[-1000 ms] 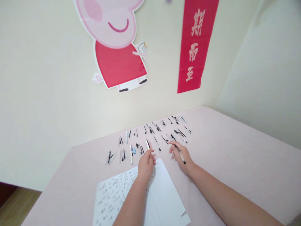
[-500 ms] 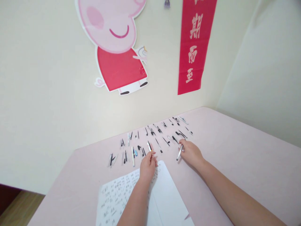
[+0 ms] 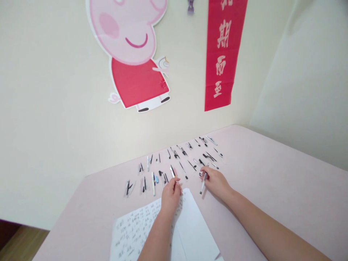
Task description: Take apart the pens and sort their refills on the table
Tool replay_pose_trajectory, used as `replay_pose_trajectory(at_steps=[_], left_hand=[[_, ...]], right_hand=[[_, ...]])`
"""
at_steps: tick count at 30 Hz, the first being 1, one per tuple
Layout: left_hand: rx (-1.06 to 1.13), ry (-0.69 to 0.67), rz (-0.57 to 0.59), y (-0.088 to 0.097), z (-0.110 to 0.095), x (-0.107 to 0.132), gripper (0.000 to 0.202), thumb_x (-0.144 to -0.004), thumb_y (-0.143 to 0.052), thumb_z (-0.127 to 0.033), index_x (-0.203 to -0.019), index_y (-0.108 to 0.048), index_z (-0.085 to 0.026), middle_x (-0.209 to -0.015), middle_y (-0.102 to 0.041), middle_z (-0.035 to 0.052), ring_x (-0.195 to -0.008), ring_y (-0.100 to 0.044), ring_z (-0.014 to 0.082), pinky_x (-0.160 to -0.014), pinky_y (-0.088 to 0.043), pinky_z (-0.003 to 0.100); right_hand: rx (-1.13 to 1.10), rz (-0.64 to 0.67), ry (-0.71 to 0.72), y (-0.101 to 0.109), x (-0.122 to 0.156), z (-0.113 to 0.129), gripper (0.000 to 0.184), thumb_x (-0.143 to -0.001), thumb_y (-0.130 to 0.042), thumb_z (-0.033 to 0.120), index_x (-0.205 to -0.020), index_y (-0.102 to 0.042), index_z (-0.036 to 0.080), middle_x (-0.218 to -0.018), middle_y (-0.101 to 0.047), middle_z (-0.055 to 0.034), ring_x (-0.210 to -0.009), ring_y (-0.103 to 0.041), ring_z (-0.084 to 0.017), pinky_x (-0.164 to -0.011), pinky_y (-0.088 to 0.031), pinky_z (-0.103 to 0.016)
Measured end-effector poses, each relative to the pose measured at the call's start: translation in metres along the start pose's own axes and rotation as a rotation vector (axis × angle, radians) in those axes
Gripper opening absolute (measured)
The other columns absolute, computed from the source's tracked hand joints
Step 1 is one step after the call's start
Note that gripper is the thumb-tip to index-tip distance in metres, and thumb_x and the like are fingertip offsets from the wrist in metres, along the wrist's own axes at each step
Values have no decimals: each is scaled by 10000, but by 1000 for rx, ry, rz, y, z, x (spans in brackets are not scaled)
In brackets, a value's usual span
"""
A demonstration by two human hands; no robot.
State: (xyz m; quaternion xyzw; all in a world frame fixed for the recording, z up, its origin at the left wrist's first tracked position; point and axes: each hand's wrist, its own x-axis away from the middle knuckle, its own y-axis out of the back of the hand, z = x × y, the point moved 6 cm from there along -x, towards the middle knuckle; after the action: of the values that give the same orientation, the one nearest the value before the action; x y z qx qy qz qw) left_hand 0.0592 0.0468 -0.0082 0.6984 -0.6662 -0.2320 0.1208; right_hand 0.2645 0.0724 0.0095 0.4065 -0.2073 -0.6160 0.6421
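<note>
My left hand (image 3: pixel 170 195) rests on the top edge of a sheet of white paper (image 3: pixel 152 228) covered in handwriting, fingers curled round a small white-and-black pen part (image 3: pixel 172 171) that sticks up from them. My right hand (image 3: pixel 217 182) lies on the pink table (image 3: pixel 272 188) just right of it, closed on a pen (image 3: pixel 203 183) whose dark tip points down toward me. Several pens and pen parts (image 3: pixel 176 159) lie in rows beyond both hands.
A second blank white sheet (image 3: pixel 194 232) overlaps the written one. On the cream wall hang a pink cartoon pig cut-out (image 3: pixel 133 54) and a red banner with gold characters (image 3: pixel 223 54). The table's left edge drops to a wooden floor (image 3: pixel 19 246).
My right hand reached out to the rows of parts, then drew back a little with the pen, whose tip now points toward me. My left hand stayed put.
</note>
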Motion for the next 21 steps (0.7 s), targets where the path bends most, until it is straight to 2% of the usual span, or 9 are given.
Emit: replay_pose_trajectory(at_steps=[4, 9, 13, 16, 21], left_hand=[[38, 2, 14, -1, -2, 1, 233, -819, -418, -300, -955, -573, -191, -540, -543, -34, -525, -531, 128, -560, -383, 246], [110, -18, 60, -5, -6, 2, 251, -810, -469, -352, -962, -575, -183, -592, -558, -23, -538, -538, 120, -557, -401, 237], [148, -55, 122, -10, -12, 3, 299, -783, -531, -377, -1010, -576, -188, -720, -611, 9, -585, -560, 118, -571, -427, 235], [132, -86, 165, -12, -18, 4, 268, -765, -561, -362, -960, -617, -186, -792, -633, 38, -620, -564, 125, -592, -437, 243], [141, -72, 162, -10, -21, 4, 177, -749, -571, -317, -790, -649, -163, -708, -624, 40, -629, -553, 136, -605, -432, 254]], right_hand=[[-215, 17, 66, -12, 5, 17, 229, -738, -547, 205, -967, -558, 207, -778, -629, -2, -614, -538, -130, -602, -382, -242], [-413, 73, 119, -19, 9, 35, 220, -724, -541, 151, -939, -550, 197, -779, -624, 1, -604, -537, -116, -599, -404, -235], [-425, 82, 178, -18, 13, 46, 196, -721, -536, 131, -906, -562, 191, -789, -623, -8, -663, -545, -128, -629, -406, -239], [-403, 100, 193, -19, 16, 52, 187, -727, -551, 149, -904, -582, 197, -790, -627, -7, -679, -552, -134, -638, -403, -241], [-358, 123, 202, -20, 19, 59, 171, -737, -573, 185, -906, -592, 201, -787, -633, -9, -681, -555, -140, -645, -401, -246]])
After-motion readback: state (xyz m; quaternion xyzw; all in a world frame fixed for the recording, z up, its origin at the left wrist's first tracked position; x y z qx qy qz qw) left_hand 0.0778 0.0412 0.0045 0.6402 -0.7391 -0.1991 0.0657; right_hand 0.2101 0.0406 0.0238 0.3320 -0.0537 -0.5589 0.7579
